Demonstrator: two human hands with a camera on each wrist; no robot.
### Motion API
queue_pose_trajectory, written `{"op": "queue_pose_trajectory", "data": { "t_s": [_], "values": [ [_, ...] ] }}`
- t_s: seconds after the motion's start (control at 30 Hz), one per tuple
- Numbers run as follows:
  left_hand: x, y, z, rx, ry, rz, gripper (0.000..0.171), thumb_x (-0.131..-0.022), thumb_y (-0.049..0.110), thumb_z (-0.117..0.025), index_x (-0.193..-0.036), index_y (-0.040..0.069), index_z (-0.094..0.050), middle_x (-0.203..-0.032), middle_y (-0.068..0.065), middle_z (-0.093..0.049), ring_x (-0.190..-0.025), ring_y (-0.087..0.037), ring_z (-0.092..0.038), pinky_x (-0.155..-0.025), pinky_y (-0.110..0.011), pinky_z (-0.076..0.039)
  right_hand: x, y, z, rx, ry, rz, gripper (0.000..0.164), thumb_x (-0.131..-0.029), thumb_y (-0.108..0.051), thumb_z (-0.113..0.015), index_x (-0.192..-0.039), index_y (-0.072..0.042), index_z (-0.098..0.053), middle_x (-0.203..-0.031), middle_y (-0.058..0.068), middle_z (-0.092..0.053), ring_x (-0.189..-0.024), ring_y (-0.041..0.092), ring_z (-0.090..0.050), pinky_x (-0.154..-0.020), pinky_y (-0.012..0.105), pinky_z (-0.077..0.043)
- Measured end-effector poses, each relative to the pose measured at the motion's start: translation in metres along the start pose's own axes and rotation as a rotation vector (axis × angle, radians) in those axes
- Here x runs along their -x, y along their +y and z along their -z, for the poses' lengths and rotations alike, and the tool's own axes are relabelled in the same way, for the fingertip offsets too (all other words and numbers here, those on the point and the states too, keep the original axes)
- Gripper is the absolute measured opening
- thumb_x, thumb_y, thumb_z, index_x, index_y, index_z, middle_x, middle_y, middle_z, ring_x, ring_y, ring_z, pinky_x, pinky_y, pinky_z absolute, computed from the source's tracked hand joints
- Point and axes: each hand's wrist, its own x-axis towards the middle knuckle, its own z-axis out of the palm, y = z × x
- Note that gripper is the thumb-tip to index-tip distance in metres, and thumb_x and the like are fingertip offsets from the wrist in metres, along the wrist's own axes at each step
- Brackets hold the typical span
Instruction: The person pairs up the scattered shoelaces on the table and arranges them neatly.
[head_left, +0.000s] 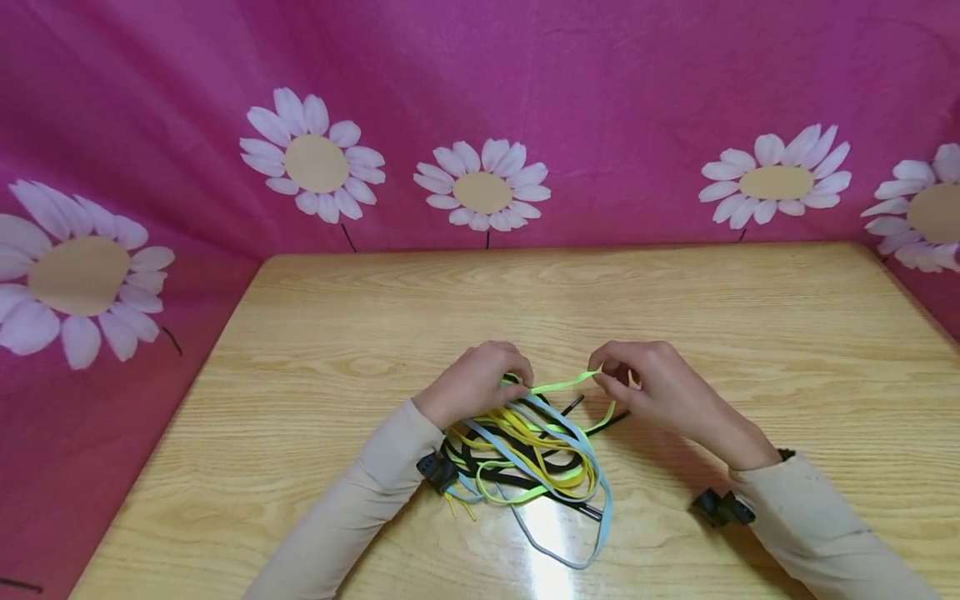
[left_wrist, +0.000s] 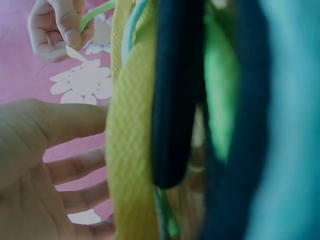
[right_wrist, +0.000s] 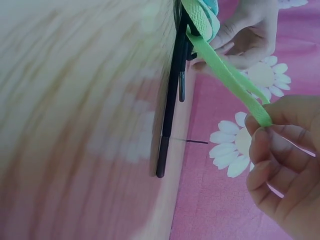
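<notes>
A tangled heap of flat shoelaces in yellow, black, light blue and neon green lies on the wooden table. My left hand (head_left: 480, 383) grips the heap's far left edge, thumb and fingers curled at the laces. To its right, my right hand (head_left: 667, 392) pinches a neon green shoelace (head_left: 562, 385) between thumb and forefinger. That green lace (right_wrist: 227, 75) runs taut from the heap to the right fingertips. Large in the left wrist view hang a yellow shoelace (left_wrist: 132, 125) and a black shoelace (left_wrist: 175, 90). A light blue shoelace (head_left: 606, 508) loops toward the near side.
The wooden table (head_left: 360, 308) reaches back to a pink cloth (head_left: 600, 83) printed with white daisies. Dark lace tips (right_wrist: 162, 155) stick out of the heap on the right. Small black cameras (head_left: 722, 507) sit at both wrists.
</notes>
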Motion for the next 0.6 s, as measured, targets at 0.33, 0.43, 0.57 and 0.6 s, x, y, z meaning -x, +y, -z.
{"op": "queue_pose_trajectory", "data": {
  "t_s": [0.33, 0.43, 0.57, 0.6],
  "values": [
    [0.001, 0.003, 0.002, 0.023, 0.000, 0.020, 0.010, -0.092, 0.013, -0.066, -0.088, 0.014, -0.057, -0.088, 0.002, -0.064, -0.083, -0.011, -0.056, -0.078, -0.029, -0.045, 0.000, 0.001, 0.000, 0.005, 0.000, -0.016, 0.013, -0.085, 0.000, -0.068, -0.092, -0.011, -0.067, -0.067, -0.013, -0.057, -0.055, -0.002, -0.048, -0.050, 0.022, -0.042],
    [0.002, 0.002, 0.007, 0.037, 0.033, 0.021, 0.009, -0.091, 0.010, -0.065, -0.090, 0.012, -0.057, -0.089, 0.000, -0.065, -0.083, -0.013, -0.059, -0.078, -0.030, -0.047, 0.000, 0.002, 0.001, 0.009, -0.011, -0.031, 0.012, -0.085, 0.000, -0.067, -0.093, -0.010, -0.067, -0.068, -0.012, -0.058, -0.056, -0.002, -0.050, -0.051, 0.022, -0.043],
    [0.005, -0.005, 0.016, 0.030, 0.092, 0.027, 0.005, -0.091, 0.007, -0.066, -0.093, 0.010, -0.062, -0.091, -0.002, -0.069, -0.087, -0.014, -0.064, -0.079, -0.031, -0.050, 0.000, 0.004, 0.006, 0.060, -0.043, -0.048, 0.011, -0.085, 0.000, -0.068, -0.091, -0.008, -0.068, -0.071, -0.010, -0.060, -0.061, 0.001, -0.051, -0.055, 0.024, -0.045],
    [0.006, -0.007, 0.018, 0.025, 0.107, 0.027, 0.004, -0.091, 0.007, -0.066, -0.093, 0.009, -0.064, -0.090, -0.002, -0.070, -0.088, -0.014, -0.065, -0.079, -0.031, -0.050, 0.001, 0.005, 0.007, 0.080, -0.057, -0.050, 0.011, -0.084, 0.000, -0.068, -0.091, -0.008, -0.068, -0.071, -0.009, -0.060, -0.062, 0.002, -0.051, -0.056, 0.025, -0.045]
  ]
}}
